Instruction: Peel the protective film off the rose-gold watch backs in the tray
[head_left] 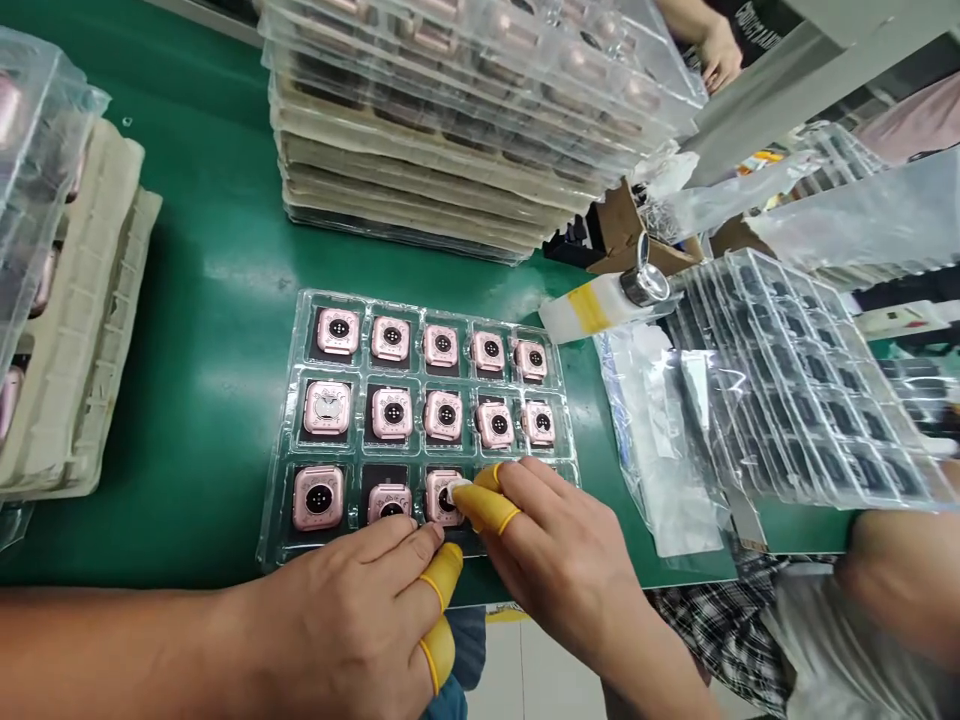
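Note:
A clear plastic tray [289, 470] lies on the green table and holds several pink watch cases in rows, backs up. My right hand [555, 550], with yellow finger cots, rests on the front row and presses a small white piece onto a pink watch case [439, 495] there. My left hand [352, 620], also with yellow cots, lies at the tray's front edge, its fingers touching the tray beside a neighbouring case [388, 502]. It holds nothing that I can see.
A tall stack of filled trays [450, 130] stands behind. More trays [67, 300] are stacked at the left. Clear empty trays [810, 390], plastic bags [660, 430] and a small bottle [600, 300] lie at the right. Another person's hand [716, 50] is at the top right.

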